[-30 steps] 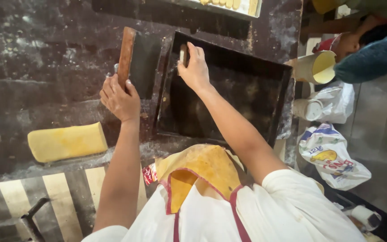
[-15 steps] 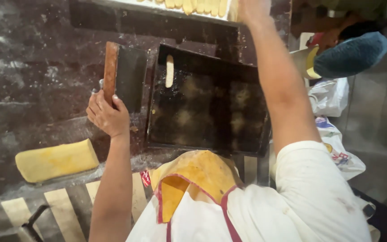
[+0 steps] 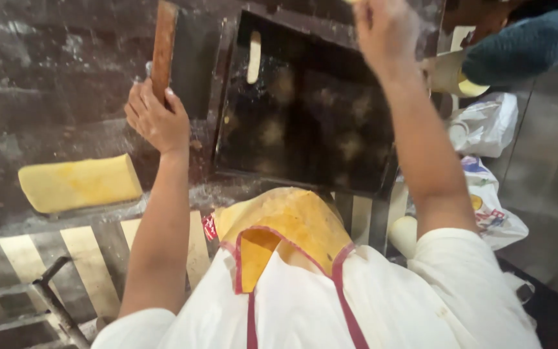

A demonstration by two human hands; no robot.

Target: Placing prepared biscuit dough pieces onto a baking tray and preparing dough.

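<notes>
I see one dark baking tray [image 3: 369, 161] on the desk [image 3: 46, 84]. One small strip of dough [image 3: 254, 57] lies in the tray, near its far left corner. One yellow block of dough [image 3: 79, 183] sits on the desk, well apart from the tray, on my left. My left hand [image 3: 156, 119] is curled around one wooden handle [image 3: 163, 48] just beside the tray. My right hand [image 3: 385, 26] is up high over the tray's far edge. Its fingers look bent, but I cannot tell if it holds anything. Two plastic bags [image 3: 485, 126] lie on the right.
</notes>
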